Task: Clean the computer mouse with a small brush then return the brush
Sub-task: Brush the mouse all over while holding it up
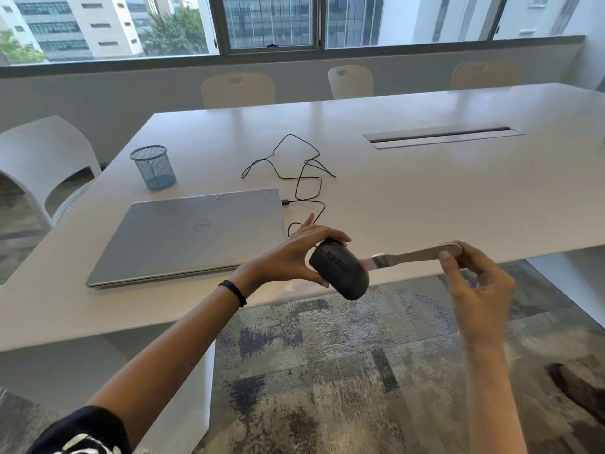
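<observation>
Table right half clear; laptop, mesh cup & cable crowd left.

I see a white table carrying a closed silver laptop near its front edge, a blue mesh pen cup behind the laptop to the left, and a black cable looped loosely to the laptop's right. A cable slot is set into the tabletop farther back.

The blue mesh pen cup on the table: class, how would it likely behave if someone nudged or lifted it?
The mesh pen cup looks empty and see-through, so it is probably light and would slide easily on the smooth white table. It stands upright, taller than its base is wide, so a high push might tip it, and then it could roll.
</observation>
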The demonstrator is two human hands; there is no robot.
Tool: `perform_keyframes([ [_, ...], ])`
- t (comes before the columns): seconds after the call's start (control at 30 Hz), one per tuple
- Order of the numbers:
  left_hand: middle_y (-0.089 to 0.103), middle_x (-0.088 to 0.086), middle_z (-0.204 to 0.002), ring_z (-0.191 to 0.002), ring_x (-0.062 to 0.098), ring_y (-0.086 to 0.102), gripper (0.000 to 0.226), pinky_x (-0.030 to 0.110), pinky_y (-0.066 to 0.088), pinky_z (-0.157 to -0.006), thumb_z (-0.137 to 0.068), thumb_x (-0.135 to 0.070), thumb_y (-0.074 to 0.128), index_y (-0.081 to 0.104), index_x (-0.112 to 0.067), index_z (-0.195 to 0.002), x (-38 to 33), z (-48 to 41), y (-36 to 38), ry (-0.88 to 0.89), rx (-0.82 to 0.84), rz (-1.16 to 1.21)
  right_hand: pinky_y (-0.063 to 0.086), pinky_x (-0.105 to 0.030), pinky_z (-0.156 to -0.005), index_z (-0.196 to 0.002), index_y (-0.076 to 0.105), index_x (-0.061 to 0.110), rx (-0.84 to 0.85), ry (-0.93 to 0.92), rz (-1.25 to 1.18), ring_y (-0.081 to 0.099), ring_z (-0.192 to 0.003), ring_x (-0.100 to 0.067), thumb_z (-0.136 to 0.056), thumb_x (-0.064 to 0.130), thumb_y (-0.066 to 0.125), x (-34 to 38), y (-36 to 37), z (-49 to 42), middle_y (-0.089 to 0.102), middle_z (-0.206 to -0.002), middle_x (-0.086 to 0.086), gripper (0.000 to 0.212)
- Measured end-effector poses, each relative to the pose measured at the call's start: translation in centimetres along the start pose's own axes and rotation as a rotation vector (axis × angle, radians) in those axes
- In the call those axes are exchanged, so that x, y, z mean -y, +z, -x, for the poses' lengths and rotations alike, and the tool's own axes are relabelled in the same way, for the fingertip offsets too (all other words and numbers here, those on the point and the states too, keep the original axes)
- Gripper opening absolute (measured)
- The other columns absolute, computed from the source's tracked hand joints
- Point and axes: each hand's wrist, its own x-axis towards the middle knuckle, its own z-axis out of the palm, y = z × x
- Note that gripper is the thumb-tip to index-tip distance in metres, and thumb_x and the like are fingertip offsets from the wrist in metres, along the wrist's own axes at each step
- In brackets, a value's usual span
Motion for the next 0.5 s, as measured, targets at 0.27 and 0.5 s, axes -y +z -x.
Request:
perform_keyframes([
  [0.27, 0.054, -0.007, -0.124, -0.130, 0.008, 0.039, 0.065, 0.028, -0.008, -0.117, -0.069, -0.037, 0.077, 0.048, -0.021, -0.126, -0.2, 0.2, 0.5, 0.041, -0.003, -0.022, 0.049, -0.011, -0.078, -0.086, 0.072, 0.045, 0.308, 0.007, -0.017, 0.064, -0.081, 0.001, -0.073, 0.022, 0.070, -0.4, -1.7, -0.1, 0.072, -0.082, 0.021, 0.026],
  [0.5, 0.057, -0.001, -0.123, -0.130, 0.011, 0.040, 0.057, 0.033, -0.007, -0.118, -0.071, -0.034, 0.079, 0.056, -0.017, -0.121, -0.1, 0.4, 0.3, 0.058, -0.003, -0.072, 0.051, -0.012, -0.079, -0.085, 0.072, 0.040, 0.102, 0.048, -0.123, 0.065, -0.082, 0.003, -0.078, 0.014, 0.069, -1.1, -2.0, -0.4, 0.072, -0.081, 0.022, 0.027],
])
